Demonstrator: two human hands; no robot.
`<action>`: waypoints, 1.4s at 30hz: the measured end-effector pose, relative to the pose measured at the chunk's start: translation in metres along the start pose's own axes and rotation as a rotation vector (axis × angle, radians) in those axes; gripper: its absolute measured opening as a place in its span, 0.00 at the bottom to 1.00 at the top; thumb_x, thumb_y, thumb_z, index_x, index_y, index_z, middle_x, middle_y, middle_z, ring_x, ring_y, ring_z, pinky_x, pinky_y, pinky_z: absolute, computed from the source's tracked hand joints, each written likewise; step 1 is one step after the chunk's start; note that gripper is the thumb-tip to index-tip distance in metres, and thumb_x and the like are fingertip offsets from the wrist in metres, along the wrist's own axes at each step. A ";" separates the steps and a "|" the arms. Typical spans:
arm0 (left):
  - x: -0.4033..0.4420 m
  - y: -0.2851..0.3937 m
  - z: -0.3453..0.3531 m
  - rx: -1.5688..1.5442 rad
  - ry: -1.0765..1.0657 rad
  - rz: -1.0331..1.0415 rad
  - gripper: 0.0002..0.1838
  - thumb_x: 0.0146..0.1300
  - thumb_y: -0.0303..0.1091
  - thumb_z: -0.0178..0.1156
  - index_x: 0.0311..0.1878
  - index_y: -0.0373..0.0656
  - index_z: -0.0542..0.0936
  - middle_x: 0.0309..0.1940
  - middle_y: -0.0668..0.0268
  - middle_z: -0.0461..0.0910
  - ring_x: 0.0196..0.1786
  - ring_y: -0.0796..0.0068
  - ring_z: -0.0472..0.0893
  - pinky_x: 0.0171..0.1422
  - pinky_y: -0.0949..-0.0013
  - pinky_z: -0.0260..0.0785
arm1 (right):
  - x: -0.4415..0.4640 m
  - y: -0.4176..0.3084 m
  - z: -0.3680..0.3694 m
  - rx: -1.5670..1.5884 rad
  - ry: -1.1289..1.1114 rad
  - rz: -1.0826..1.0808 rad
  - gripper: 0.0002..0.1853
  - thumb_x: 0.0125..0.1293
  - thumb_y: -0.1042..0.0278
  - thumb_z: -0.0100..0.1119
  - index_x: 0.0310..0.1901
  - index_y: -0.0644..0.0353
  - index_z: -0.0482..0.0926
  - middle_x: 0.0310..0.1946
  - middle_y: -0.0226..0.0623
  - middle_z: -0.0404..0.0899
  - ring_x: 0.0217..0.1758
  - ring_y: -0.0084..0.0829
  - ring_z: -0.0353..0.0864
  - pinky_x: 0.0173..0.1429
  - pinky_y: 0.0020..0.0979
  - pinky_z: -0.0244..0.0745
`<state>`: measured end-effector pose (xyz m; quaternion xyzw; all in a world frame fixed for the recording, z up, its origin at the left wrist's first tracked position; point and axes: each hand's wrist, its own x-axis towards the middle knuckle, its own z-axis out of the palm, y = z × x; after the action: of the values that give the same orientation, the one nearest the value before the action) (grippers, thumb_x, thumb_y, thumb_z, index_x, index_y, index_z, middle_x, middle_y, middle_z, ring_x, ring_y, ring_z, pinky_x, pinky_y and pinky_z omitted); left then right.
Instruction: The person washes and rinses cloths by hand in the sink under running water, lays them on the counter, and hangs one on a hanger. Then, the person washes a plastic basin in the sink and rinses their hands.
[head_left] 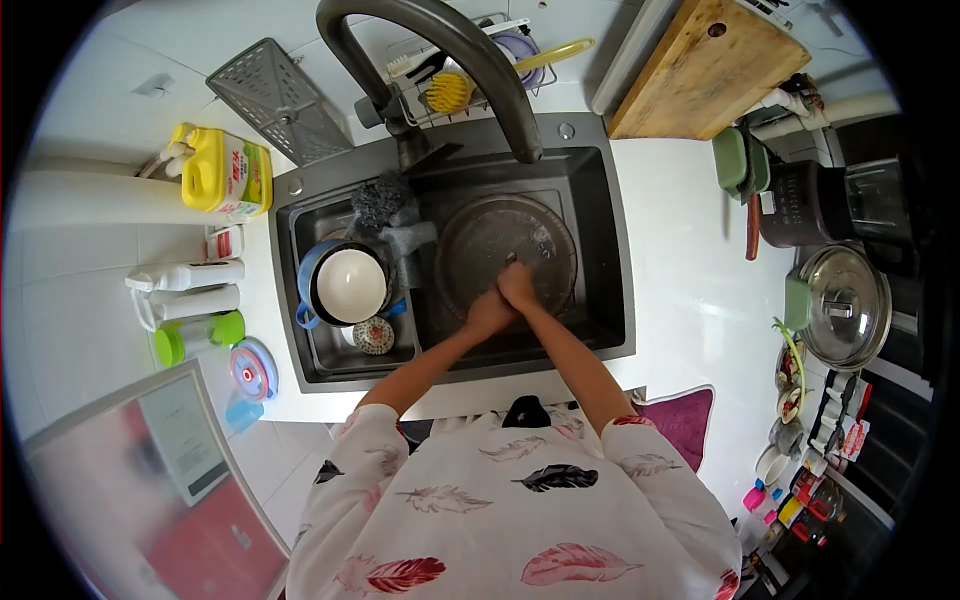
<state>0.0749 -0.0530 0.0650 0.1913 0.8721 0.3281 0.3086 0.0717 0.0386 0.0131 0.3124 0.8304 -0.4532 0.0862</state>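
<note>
Both my hands are together in the right basin of the dark sink (622,270), over the lower half of a round dark pan or lid (480,240) lying in the basin. My left hand (492,313) is closed beside my right hand (517,285), which is also closed, touching it. A small dark piece shows at the fingertips of my right hand, too small to name. What my fingers hold is hidden. The faucet (515,105) arches above the basin.
The left basin holds a blue pot with a white bowl (351,286), a patterned cup (374,336) and a dark mesh scrubber (378,200). A yellow jug (228,172) stands at left. A wooden cutting board (700,75) leans back right; a glass lid (845,305) lies right.
</note>
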 end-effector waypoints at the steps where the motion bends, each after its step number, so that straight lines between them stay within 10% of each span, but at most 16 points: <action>1: 0.002 -0.002 0.001 0.002 -0.049 -0.044 0.16 0.42 0.40 0.59 0.30 0.36 0.76 0.24 0.61 0.77 0.26 0.73 0.75 0.30 0.70 0.66 | 0.003 0.004 0.003 0.006 -0.041 0.072 0.12 0.49 0.70 0.49 0.29 0.72 0.73 0.30 0.58 0.74 0.38 0.51 0.73 0.40 0.40 0.68; 3: 0.003 -0.004 -0.004 0.006 -0.101 -0.083 0.16 0.42 0.41 0.58 0.30 0.37 0.77 0.25 0.62 0.77 0.26 0.72 0.75 0.30 0.70 0.66 | 0.004 0.006 -0.002 0.014 -0.075 0.145 0.13 0.50 0.68 0.50 0.33 0.71 0.73 0.32 0.54 0.75 0.38 0.49 0.74 0.41 0.40 0.68; 8: -0.006 -0.011 -0.035 -1.298 -0.555 -0.606 0.17 0.44 0.42 0.56 0.36 0.42 0.75 0.26 0.62 0.76 0.28 0.69 0.75 0.29 0.71 0.69 | -0.019 -0.005 -0.054 1.012 -0.615 0.580 0.16 0.57 0.59 0.48 0.42 0.61 0.71 0.41 0.40 0.72 0.45 0.35 0.70 0.51 0.35 0.65; 15: -0.028 -0.010 -0.021 -1.956 -0.961 -0.429 0.19 0.47 0.42 0.53 0.41 0.41 0.73 0.30 0.61 0.76 0.21 0.68 0.74 0.13 0.76 0.64 | -0.064 -0.044 -0.053 1.792 -0.431 0.222 0.14 0.57 0.66 0.45 0.44 0.62 0.68 0.45 0.43 0.69 0.47 0.40 0.71 0.49 0.34 0.69; 23: -0.029 0.017 -0.046 -0.976 -0.657 -0.449 0.21 0.42 0.40 0.60 0.40 0.40 0.74 0.33 0.63 0.77 0.27 0.75 0.75 0.29 0.76 0.67 | -0.036 -0.010 -0.048 1.233 -0.373 0.201 0.07 0.49 0.76 0.44 0.30 0.64 0.71 0.28 0.39 0.73 0.23 0.28 0.70 0.29 0.29 0.69; 26: -0.012 0.002 -0.033 -0.417 -0.486 -0.197 0.13 0.39 0.40 0.60 0.24 0.38 0.76 0.21 0.64 0.76 0.26 0.75 0.75 0.27 0.72 0.64 | -0.031 -0.022 -0.037 1.082 -0.161 0.271 0.06 0.46 0.78 0.45 0.24 0.63 0.73 0.18 0.35 0.71 0.21 0.28 0.70 0.26 0.29 0.67; 32: -0.009 0.006 -0.023 0.187 -0.240 -0.070 0.18 0.40 0.43 0.62 0.29 0.39 0.76 0.19 0.65 0.76 0.25 0.71 0.76 0.29 0.72 0.67 | 0.007 0.021 0.027 0.110 0.428 0.106 0.06 0.45 0.76 0.50 0.19 0.71 0.72 0.13 0.46 0.72 0.15 0.38 0.72 0.23 0.36 0.65; 37: 0.012 -0.033 -0.017 -0.436 -0.340 -0.135 0.33 0.44 0.49 0.62 0.52 0.43 0.66 0.39 0.63 0.74 0.42 0.68 0.74 0.44 0.68 0.67 | -0.015 -0.060 -0.047 0.425 0.099 -0.049 0.06 0.47 0.75 0.52 0.26 0.67 0.75 0.19 0.52 0.73 0.25 0.49 0.75 0.31 0.39 0.68; 42: -0.030 0.017 -0.064 -1.318 -0.472 -0.281 0.37 0.52 0.51 0.57 0.59 0.43 0.53 0.50 0.62 0.64 0.49 0.68 0.69 0.52 0.68 0.63 | -0.042 -0.085 -0.072 0.181 0.406 -0.757 0.06 0.40 0.77 0.55 0.24 0.66 0.74 0.23 0.42 0.73 0.28 0.39 0.75 0.31 0.35 0.68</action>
<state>0.0564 -0.0864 0.1268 -0.0832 0.4188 0.6939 0.5798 0.0642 0.0449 0.1321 0.0752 0.8433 -0.4532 -0.2788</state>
